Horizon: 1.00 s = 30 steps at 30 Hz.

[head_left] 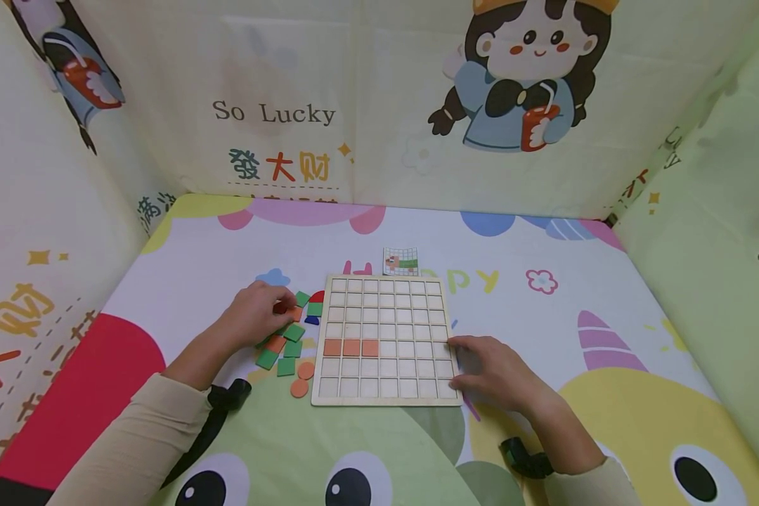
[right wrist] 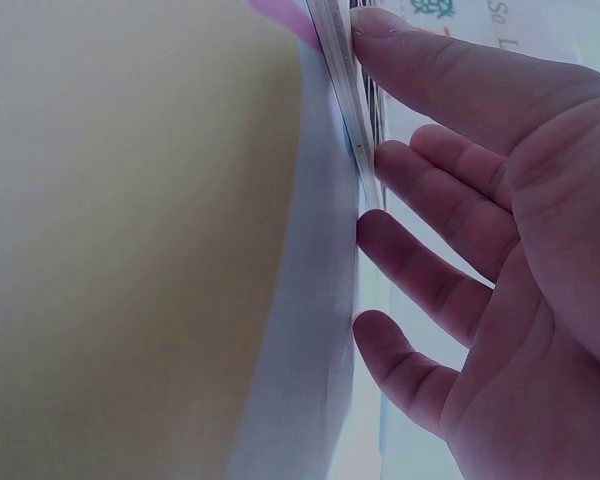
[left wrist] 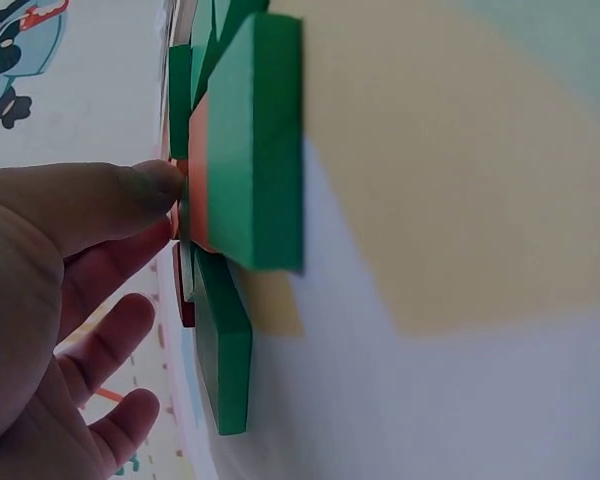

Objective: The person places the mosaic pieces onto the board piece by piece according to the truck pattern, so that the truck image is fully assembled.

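Note:
A wooden grid board [head_left: 388,404] lies flat, with three orange square tiles [head_left: 351,348] side by side in one row at its left. Left of the board, my left hand [head_left: 259,313] reaches over a loose pile of green tiles [head_left: 294,332]. Its thumb and index finger pinch an orange tile [head_left: 296,314], partly hidden behind green ones in the left wrist view. At the board's right edge, my right hand [head_left: 496,369] rests thumb and fingertips against the rim, fingers loosely extended; the right wrist view shows the thumb [right wrist: 385,25] at the board's side.
A small printed pattern card [head_left: 401,261] lies just beyond the board. Two orange round pieces [head_left: 302,379] sit near its lower left corner, and a red piece [head_left: 317,296] and a blue piece [head_left: 312,320] by its upper left. Printed cloth walls [head_left: 386,126] surround the table.

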### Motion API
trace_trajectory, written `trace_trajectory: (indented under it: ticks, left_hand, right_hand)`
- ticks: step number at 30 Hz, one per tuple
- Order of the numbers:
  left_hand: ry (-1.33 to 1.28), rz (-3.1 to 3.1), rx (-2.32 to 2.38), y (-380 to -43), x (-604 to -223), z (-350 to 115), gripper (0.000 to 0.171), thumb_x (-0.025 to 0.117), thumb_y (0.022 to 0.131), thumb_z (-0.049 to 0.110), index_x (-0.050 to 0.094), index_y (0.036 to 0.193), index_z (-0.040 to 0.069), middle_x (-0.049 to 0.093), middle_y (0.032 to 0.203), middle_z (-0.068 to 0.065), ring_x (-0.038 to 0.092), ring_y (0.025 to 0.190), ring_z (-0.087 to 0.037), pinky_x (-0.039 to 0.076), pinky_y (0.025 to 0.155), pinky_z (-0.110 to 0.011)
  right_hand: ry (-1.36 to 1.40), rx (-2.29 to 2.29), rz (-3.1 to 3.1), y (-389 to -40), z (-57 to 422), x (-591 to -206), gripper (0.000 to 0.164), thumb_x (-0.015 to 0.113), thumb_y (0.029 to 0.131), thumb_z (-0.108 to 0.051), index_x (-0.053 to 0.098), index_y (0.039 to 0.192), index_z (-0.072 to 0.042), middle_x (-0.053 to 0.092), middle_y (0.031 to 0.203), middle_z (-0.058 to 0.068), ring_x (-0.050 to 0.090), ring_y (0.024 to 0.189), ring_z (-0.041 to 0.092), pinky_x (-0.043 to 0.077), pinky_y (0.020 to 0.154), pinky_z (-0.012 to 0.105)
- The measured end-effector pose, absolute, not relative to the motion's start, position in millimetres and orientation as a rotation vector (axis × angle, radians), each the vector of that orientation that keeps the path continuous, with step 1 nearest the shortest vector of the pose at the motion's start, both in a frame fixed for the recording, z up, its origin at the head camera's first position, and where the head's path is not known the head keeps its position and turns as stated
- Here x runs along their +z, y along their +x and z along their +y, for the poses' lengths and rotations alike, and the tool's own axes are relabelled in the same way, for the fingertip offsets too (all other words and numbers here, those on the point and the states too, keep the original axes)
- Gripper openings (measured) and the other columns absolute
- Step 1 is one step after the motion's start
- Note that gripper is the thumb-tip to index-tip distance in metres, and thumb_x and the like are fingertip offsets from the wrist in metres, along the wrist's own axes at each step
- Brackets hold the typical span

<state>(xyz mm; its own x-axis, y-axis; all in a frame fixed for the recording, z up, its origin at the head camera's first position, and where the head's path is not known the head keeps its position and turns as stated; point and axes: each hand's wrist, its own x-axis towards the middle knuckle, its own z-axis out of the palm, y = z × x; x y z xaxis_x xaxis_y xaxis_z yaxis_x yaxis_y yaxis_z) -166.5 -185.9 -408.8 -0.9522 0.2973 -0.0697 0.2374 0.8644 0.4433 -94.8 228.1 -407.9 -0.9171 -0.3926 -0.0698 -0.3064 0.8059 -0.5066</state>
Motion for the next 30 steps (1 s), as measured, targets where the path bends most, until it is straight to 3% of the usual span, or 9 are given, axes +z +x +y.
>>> trace_trajectory:
  ticks: [10, 30]
  left_hand:
    - [0.435, 2.894, 0.635, -169.0, -411.7, -185.4, 0.023, 0.073, 0.092, 0.021, 0.072, 0.109, 0.007, 0.064, 0.095, -0.004, 0.051, 0.100, -0.029, 0.049, 0.082, -0.045]
    - [0.565, 2.941, 0.596, -167.8, -398.0, -167.4, 0.021, 0.076, 0.090, 0.027, 0.074, 0.101, 0.010, 0.068, 0.093, -0.002, 0.052, 0.096, -0.027, 0.047, 0.081, -0.043]
  right_hand:
    - [-0.571, -0.739, 2.825, -95.7, 228.8, -408.6, 0.057, 0.085, 0.078, -0.022, 0.064, 0.129, -0.004, 0.064, 0.128, 0.012, 0.056, 0.120, 0.038, 0.041, 0.101, 0.055]
    - [-0.565, -0.754, 2.823, -96.0, 228.7, -407.8, 0.056, 0.085, 0.078, -0.021, 0.065, 0.128, -0.004, 0.065, 0.126, 0.011, 0.057, 0.118, 0.037, 0.042, 0.101, 0.054]
